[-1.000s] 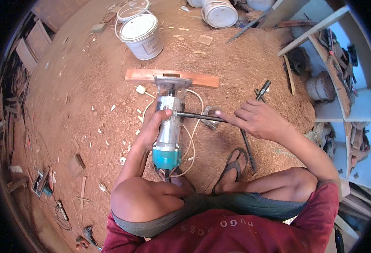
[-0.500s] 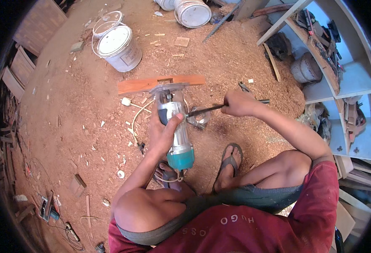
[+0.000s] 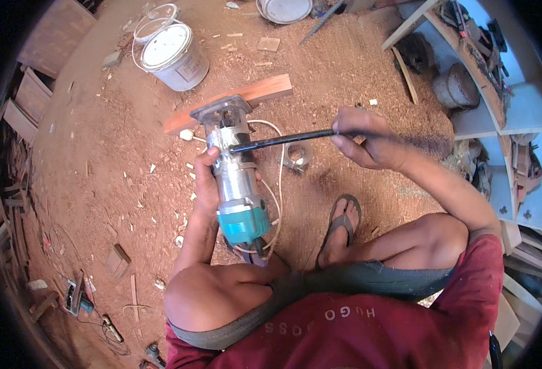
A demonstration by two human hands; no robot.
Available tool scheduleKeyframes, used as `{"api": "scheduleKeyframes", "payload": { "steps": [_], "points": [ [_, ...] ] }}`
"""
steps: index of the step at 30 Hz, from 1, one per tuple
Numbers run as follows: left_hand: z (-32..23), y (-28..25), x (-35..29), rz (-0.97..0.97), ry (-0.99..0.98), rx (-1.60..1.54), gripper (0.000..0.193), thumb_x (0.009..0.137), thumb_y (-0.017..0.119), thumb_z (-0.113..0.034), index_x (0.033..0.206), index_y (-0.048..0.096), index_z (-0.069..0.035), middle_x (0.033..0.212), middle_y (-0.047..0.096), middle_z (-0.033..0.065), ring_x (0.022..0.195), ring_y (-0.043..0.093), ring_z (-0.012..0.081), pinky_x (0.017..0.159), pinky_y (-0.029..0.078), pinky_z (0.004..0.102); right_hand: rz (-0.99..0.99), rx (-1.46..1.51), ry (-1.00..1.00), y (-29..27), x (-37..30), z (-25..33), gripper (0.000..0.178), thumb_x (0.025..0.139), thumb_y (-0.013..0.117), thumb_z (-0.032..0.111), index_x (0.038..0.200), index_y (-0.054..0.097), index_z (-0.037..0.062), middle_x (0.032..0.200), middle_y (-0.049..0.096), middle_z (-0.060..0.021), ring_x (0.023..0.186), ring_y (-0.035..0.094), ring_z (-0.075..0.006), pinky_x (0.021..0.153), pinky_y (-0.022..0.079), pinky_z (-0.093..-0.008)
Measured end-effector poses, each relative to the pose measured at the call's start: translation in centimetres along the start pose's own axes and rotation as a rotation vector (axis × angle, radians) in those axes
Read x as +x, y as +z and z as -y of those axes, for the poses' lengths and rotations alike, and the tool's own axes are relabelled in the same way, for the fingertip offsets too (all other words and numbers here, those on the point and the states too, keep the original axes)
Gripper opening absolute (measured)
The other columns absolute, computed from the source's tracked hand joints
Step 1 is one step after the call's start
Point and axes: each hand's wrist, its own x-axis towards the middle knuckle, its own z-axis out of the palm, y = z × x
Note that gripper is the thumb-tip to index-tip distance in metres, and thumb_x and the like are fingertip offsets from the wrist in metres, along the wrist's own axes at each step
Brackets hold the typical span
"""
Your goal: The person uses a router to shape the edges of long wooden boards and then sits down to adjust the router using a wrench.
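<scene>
My left hand (image 3: 205, 184) is closed around the metal body of a trim router (image 3: 237, 178) with a teal cap. The thumb lies along its left side, while most fingers are hidden behind it. The router tilts, its clear base (image 3: 220, 106) pointing away from me. In my right hand (image 3: 369, 140) is a long black rod (image 3: 289, 140), gripped partway along. Its left end meets the router's side near my left thumb; its right end is blurred by motion. Just beyond the base lies a reddish wood strip (image 3: 271, 88), partly covered by it.
Sawdust and wood scraps cover the ground. A white lidded bucket (image 3: 175, 58) stands ahead. Shelves (image 3: 517, 132) with tools rise at the right. A pale cord (image 3: 280, 184) loops beside the router. Another power tool (image 3: 74, 298) lies at the lower left.
The router has moved left and turned, with its base tilting up. My right hand has swung the rod slightly up and away, its far end now blurred. The view has shifted a little.
</scene>
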Motion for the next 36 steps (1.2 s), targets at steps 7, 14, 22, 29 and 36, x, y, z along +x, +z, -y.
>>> {"api": "scheduleKeyframes", "payload": {
  "steps": [7, 14, 22, 29, 36],
  "points": [
    [0.0, -1.0, 0.2, 0.068, -0.115, -0.056, 0.061, 0.087, 0.059, -0.044, 0.126, 0.050, 0.002, 0.095, 0.067, 0.0199, 0.070, 0.071, 0.0295, 0.058, 0.061, 0.0362, 0.722, -0.666, -0.359, -1.4, -0.9, 0.9, 0.027, 0.084, 0.060, 0.019, 0.110, 0.068, 0.0171, 0.100, 0.060, -0.0030, 0.080, 0.060, -0.0194, 0.063, 0.051, -0.0323],
    [3.1, 0.3, 1.3, -0.071, -0.018, 0.251, 0.051, 0.088, 0.058, -0.032, 0.128, 0.047, -0.001, 0.092, 0.062, 0.0106, 0.069, 0.065, 0.0169, 0.058, 0.056, 0.0305, 0.619, -0.919, 0.289, -1.3, 1.9, 0.2, 0.025, 0.082, 0.064, 0.017, 0.106, 0.067, 0.0109, 0.094, 0.064, -0.0089, 0.079, 0.065, -0.0274, 0.069, 0.052, -0.0425],
    [2.8, 2.2, 1.2, -0.067, 0.117, 0.081, 0.053, 0.088, 0.059, -0.042, 0.121, 0.049, -0.002, 0.085, 0.063, 0.0127, 0.065, 0.067, 0.0230, 0.058, 0.059, 0.0345, 0.129, -0.171, 0.773, -0.8, 1.0, 1.6, 0.033, 0.090, 0.067, 0.029, 0.096, 0.055, -0.0010, 0.068, 0.055, -0.0071, 0.063, 0.060, -0.0240, 0.056, 0.045, -0.0399],
    [1.6, 0.9, 0.8, -0.091, 0.142, 0.076, 0.060, 0.086, 0.058, -0.053, 0.115, 0.052, 0.000, 0.085, 0.066, 0.0184, 0.069, 0.070, 0.0277, 0.060, 0.060, 0.0386, 0.237, 0.603, 1.191, -2.2, -0.2, 0.2, 0.032, 0.097, 0.063, 0.038, 0.093, 0.049, 0.0089, 0.074, 0.050, 0.0030, 0.056, 0.043, -0.0045, 0.046, 0.032, -0.0216],
    [1.3, -0.3, 0.6, 0.019, 0.261, 0.092, 0.065, 0.081, 0.063, -0.047, 0.121, 0.050, 0.003, 0.092, 0.064, 0.0174, 0.072, 0.069, 0.0273, 0.064, 0.061, 0.0383, 0.099, 0.717, 1.308, -1.6, 1.3, 1.3, 0.028, 0.100, 0.059, 0.035, 0.091, 0.050, 0.0101, 0.075, 0.048, 0.0044, 0.055, 0.038, -0.0020, 0.045, 0.029, -0.0183]
  ]
}}
